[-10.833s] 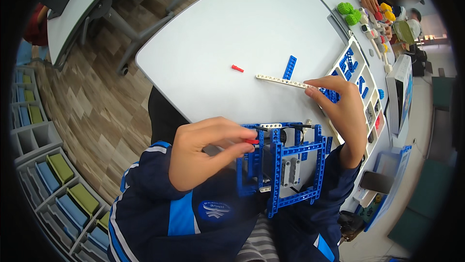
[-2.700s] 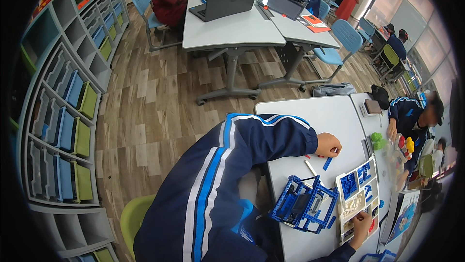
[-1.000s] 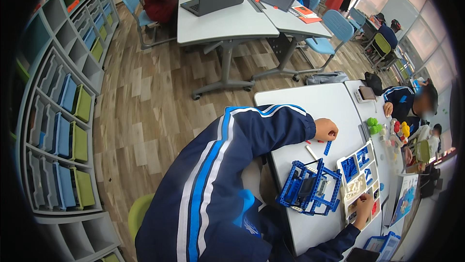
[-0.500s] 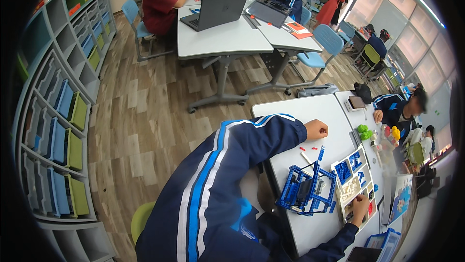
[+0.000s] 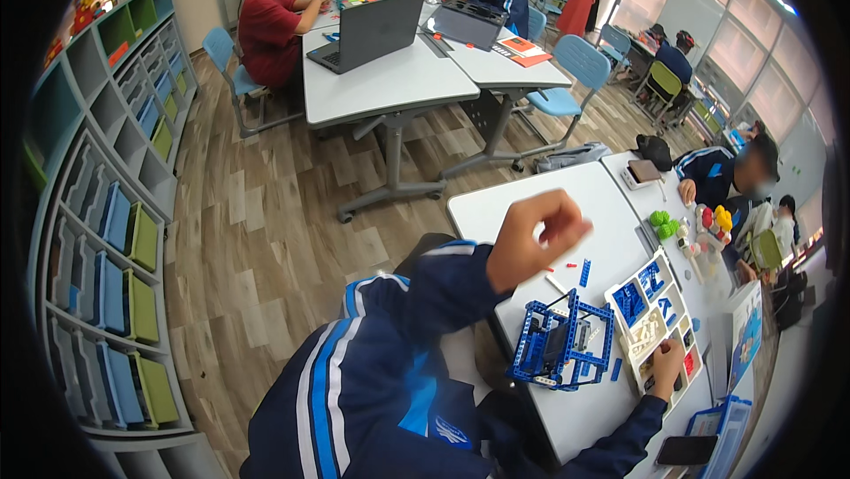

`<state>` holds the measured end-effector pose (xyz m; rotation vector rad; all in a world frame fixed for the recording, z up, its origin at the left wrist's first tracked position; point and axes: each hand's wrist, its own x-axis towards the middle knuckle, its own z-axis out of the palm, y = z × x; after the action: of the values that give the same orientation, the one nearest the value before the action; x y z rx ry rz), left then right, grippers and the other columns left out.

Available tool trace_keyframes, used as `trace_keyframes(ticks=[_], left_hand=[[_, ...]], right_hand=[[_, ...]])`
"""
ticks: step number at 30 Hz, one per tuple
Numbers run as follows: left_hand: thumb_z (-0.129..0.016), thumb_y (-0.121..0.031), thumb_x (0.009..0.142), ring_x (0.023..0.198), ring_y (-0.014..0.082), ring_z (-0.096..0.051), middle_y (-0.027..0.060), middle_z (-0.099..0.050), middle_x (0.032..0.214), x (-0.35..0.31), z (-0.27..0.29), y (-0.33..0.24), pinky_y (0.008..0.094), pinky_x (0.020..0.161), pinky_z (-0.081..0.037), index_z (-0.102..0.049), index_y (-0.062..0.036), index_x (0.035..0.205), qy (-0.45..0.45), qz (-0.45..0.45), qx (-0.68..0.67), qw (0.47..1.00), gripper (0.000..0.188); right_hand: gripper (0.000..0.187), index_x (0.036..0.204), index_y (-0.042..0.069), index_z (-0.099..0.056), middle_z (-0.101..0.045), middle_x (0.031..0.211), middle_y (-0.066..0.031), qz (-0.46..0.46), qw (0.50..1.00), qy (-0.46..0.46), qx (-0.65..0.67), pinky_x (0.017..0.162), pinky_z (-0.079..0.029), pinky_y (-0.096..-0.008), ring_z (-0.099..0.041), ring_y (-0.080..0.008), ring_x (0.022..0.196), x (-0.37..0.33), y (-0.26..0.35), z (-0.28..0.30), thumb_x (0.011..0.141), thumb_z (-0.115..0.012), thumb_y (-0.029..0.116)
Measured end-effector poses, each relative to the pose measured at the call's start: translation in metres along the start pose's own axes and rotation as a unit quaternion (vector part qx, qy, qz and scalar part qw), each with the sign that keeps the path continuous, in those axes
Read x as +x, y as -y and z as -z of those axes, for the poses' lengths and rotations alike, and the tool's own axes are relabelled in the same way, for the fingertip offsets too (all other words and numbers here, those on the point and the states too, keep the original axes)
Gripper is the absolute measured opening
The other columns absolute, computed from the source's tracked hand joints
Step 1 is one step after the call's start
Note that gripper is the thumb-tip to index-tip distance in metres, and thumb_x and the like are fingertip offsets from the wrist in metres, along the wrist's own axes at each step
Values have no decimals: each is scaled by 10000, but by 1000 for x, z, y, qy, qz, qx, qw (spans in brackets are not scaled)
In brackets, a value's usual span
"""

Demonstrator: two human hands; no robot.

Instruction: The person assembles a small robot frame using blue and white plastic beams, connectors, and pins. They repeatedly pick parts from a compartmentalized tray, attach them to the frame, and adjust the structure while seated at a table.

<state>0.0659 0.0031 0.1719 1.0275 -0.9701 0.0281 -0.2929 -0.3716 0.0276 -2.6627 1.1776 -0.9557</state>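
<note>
My left hand (image 5: 538, 240) is raised above the left part of the white table, its fingers curled toward the thumb in a ring. Whether something small is in it is hidden. My right hand (image 5: 666, 368) reaches into a white sorting tray (image 5: 627, 342), fingers closed among small parts I cannot make out. Left of the tray stands a blue building-brick frame (image 5: 560, 343) with grey and dark parts inside. Beyond it lie a blue beam (image 5: 585, 273), a white rod (image 5: 556, 284) and small red pegs. Blue pieces (image 5: 629, 301) fill one tray compartment.
A dark phone (image 5: 687, 451) and blue basket (image 5: 728, 426) are at the lower right, near an upright picture box (image 5: 745, 333). Across the table sits a person beside green and yellow toys (image 5: 662, 224). Farther off stands a laptop (image 5: 379, 30); drawer shelves (image 5: 106, 258) line the left.
My left hand has lifted off the tabletop and come nearer and to the left. My right hand stays in the tray, slightly shifted. The whole view has moved a little.
</note>
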Motion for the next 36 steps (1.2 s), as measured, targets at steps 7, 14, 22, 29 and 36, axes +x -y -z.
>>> trace_keyframes(ticks=[7,14,22,29,36], left_hand=[[-810,-3,720,432,178,-395,16,-414,576,-24,15,-118,296,401,-301,-489,-64,589,21,-403,0,915,352],[-800,15,743,436,172,-395,24,-415,583,-27,20,-147,296,393,-259,-465,-65,584,53,-357,10,933,379],[-801,18,763,445,173,-419,28,-421,599,-25,9,-155,310,399,-259,-443,-90,590,65,-373,-13,925,412],[-758,115,748,366,137,-317,4,-304,512,-17,-9,-152,291,375,-199,-334,-81,499,69,-447,-39,891,529],[-775,88,748,395,136,-337,8,-357,542,-27,-23,-160,286,391,-196,-332,-88,529,29,-418,-4,908,524]], right_hand=[[96,816,-50,-659,-630,678,-123,38,999,-3,-16,603,-474,-349,-598,-222,608,-1,-27,-9,793,-695,36],[144,899,-42,-663,-684,810,-155,-20,999,33,-24,694,-509,-356,-664,-239,745,-2,-22,-4,824,-686,78],[225,1017,-43,-652,-677,961,-199,-63,995,54,53,844,-498,-414,-658,-342,920,-5,13,12,862,-663,119],[267,1087,-40,-652,-656,1101,-226,-79,990,114,2,920,-472,-435,-627,-383,1032,-2,25,22,884,-635,133],[360,1190,-45,-621,-644,1172,-231,-76,983,164,-16,995,-431,-458,-582,-402,1130,2,31,24,886,-617,147]])
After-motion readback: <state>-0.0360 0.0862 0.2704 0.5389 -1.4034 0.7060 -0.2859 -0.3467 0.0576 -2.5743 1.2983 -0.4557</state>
